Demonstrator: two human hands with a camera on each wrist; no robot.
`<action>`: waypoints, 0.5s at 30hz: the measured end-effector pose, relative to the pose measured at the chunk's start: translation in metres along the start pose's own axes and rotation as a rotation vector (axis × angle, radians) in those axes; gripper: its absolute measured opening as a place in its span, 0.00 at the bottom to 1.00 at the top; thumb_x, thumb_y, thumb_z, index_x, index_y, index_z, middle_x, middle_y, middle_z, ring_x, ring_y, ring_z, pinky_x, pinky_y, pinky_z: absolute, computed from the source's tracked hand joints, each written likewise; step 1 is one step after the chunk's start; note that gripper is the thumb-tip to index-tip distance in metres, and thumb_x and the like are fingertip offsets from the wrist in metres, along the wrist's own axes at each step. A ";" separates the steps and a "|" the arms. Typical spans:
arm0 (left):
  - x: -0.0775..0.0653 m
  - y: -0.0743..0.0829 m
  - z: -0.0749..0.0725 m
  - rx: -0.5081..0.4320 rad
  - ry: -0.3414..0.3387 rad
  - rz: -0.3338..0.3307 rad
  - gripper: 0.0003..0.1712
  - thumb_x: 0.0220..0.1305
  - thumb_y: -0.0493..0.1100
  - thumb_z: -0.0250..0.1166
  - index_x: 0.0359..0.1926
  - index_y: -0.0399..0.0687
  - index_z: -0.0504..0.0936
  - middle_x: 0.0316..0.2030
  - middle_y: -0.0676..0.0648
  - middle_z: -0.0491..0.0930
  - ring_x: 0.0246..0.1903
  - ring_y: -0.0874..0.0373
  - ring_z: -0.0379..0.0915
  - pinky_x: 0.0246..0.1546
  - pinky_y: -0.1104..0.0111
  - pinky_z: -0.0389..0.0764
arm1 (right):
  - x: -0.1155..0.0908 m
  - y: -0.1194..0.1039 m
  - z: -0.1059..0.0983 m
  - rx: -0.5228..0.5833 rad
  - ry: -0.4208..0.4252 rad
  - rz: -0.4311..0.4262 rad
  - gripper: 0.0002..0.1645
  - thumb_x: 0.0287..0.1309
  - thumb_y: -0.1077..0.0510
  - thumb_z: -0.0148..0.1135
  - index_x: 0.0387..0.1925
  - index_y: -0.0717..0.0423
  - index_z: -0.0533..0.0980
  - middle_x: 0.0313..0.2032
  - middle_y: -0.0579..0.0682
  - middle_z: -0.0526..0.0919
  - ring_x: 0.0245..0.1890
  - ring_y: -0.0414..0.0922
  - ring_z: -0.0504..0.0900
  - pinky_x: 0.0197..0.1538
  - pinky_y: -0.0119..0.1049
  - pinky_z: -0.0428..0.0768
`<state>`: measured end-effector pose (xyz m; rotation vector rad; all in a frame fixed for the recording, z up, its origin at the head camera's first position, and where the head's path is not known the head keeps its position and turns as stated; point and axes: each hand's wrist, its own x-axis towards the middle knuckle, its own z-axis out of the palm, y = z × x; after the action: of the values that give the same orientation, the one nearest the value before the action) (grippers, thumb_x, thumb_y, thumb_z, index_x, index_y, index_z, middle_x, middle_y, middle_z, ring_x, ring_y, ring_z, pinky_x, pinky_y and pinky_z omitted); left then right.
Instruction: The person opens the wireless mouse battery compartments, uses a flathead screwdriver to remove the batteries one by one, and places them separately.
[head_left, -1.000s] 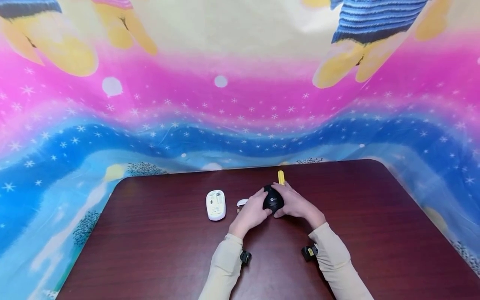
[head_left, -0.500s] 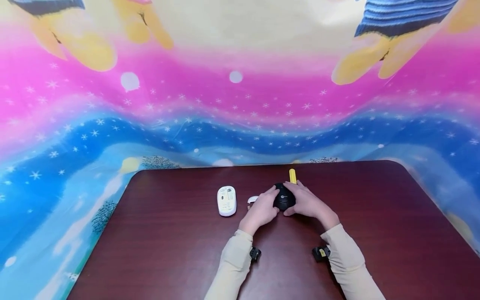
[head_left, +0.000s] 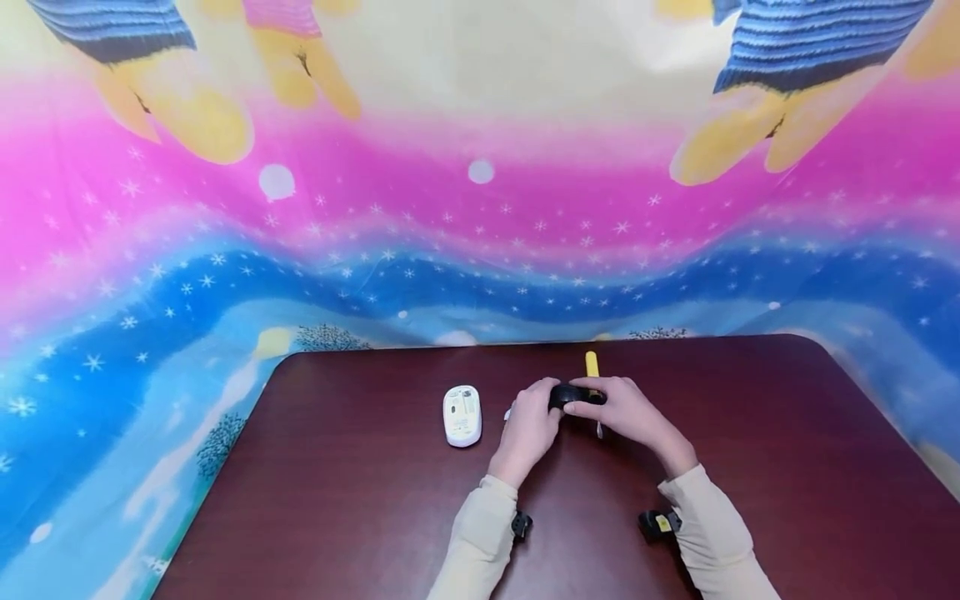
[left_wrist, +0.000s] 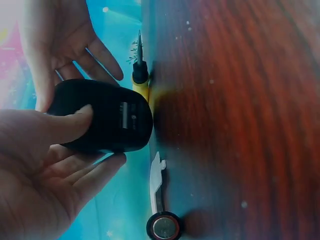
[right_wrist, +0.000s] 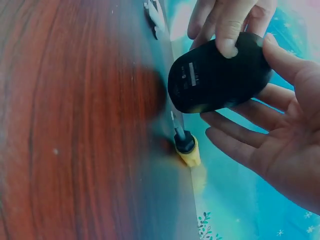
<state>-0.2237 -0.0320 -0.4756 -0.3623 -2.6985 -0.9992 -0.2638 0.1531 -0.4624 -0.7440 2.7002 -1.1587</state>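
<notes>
Both hands hold a black computer mouse, raised above the table and tipped up on edge. Its underside with a small label shows in the left wrist view and the right wrist view. My left hand pinches it, thumb pressed on the underside and fingers behind. My right hand grips the opposite side between thumb and fingers. Beneath the mouse lies a yellow-handled screwdriver, shaft pointing toward me. Beside the left hand are a white cover and a battery, mostly hidden in the head view.
A white mouse lies upside down to the left of the hands, its underside facing up. The dark red wooden table ends at the back against a colourful printed cloth.
The black mouse has turned from top side up to standing on edge, its underside now facing me. More of the screwdriver has come into sight. The head view has shifted slightly.
</notes>
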 end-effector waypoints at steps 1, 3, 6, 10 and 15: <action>-0.001 0.000 0.001 -0.012 0.028 0.001 0.17 0.68 0.37 0.70 0.56 0.42 0.82 0.51 0.45 0.85 0.52 0.51 0.83 0.49 0.58 0.84 | -0.002 0.000 0.001 0.007 0.018 -0.014 0.31 0.68 0.44 0.68 0.61 0.62 0.81 0.49 0.56 0.87 0.35 0.45 0.82 0.43 0.41 0.78; -0.003 0.000 0.003 -0.046 0.074 0.004 0.15 0.68 0.39 0.71 0.54 0.43 0.83 0.49 0.46 0.86 0.49 0.51 0.84 0.48 0.57 0.84 | -0.004 -0.001 0.003 0.027 0.057 -0.026 0.28 0.69 0.45 0.67 0.60 0.60 0.82 0.49 0.55 0.88 0.35 0.44 0.83 0.43 0.41 0.79; -0.002 0.001 0.003 -0.100 0.120 0.005 0.16 0.70 0.42 0.70 0.55 0.43 0.82 0.49 0.46 0.85 0.50 0.52 0.83 0.50 0.59 0.83 | -0.006 -0.004 0.001 0.077 0.108 -0.043 0.26 0.70 0.47 0.66 0.62 0.58 0.81 0.52 0.55 0.87 0.41 0.45 0.85 0.45 0.42 0.81; 0.005 0.005 -0.002 -0.264 0.171 -0.046 0.17 0.71 0.44 0.69 0.56 0.42 0.82 0.45 0.46 0.85 0.43 0.56 0.82 0.46 0.65 0.82 | -0.005 -0.011 -0.005 0.179 0.138 -0.065 0.30 0.69 0.52 0.68 0.68 0.57 0.75 0.57 0.60 0.83 0.48 0.53 0.86 0.49 0.48 0.83; 0.009 0.007 -0.013 -0.497 0.166 -0.147 0.18 0.72 0.47 0.67 0.55 0.39 0.84 0.38 0.47 0.85 0.35 0.63 0.78 0.39 0.70 0.80 | -0.002 -0.021 -0.007 0.276 0.144 -0.057 0.35 0.68 0.56 0.68 0.73 0.52 0.69 0.53 0.61 0.82 0.50 0.57 0.86 0.47 0.47 0.86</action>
<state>-0.2283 -0.0344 -0.4589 -0.1568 -2.3302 -1.6650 -0.2559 0.1464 -0.4433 -0.7242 2.5630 -1.6147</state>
